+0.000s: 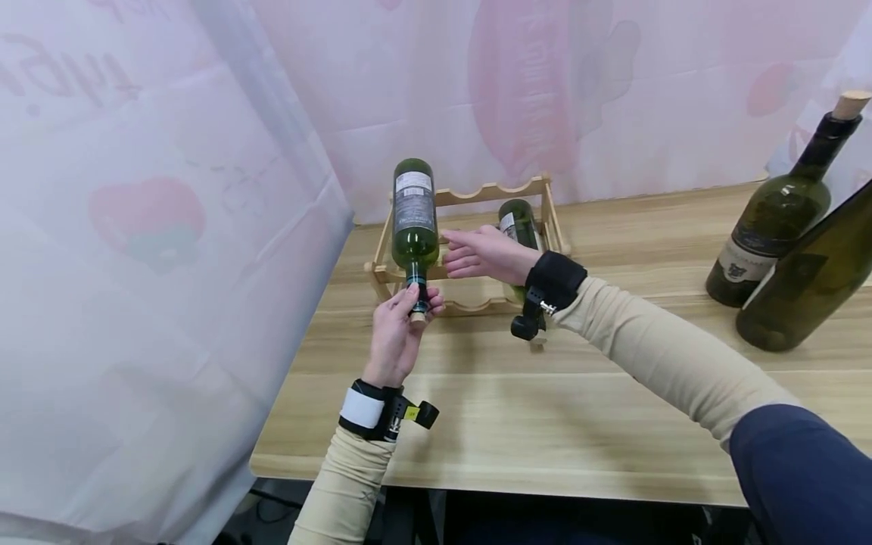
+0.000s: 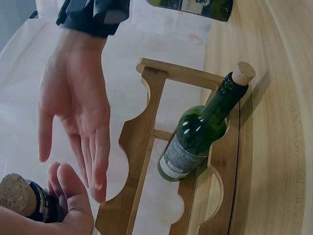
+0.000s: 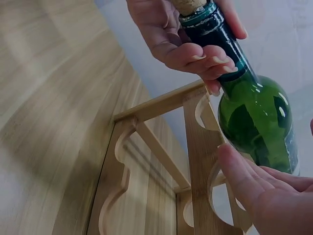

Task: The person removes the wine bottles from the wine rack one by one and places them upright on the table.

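My left hand (image 1: 395, 333) grips a green wine bottle (image 1: 414, 204) by its dark neck, with the cork pointing toward me. The bottle's body slants up and away over the left side of a wooden wine rack (image 1: 477, 195). Beside the body is my right hand (image 1: 489, 256), fingers straight, palm toward the glass. In the right wrist view its fingertips (image 3: 229, 152) come right up to the bottle's lower side. Another green bottle (image 2: 188, 152), corked and labelled, lies in the rack's scalloped cradle on the right, partly behind my right wrist in the head view.
Two more wine bottles stand at the table's right: a corked one (image 1: 770, 227) and, in front, a tilted-looking one (image 1: 817, 265) cut off by the frame. Pale printed sheeting (image 1: 170, 341) hangs left and behind. The wooden table (image 1: 545, 424) ends at its front edge.
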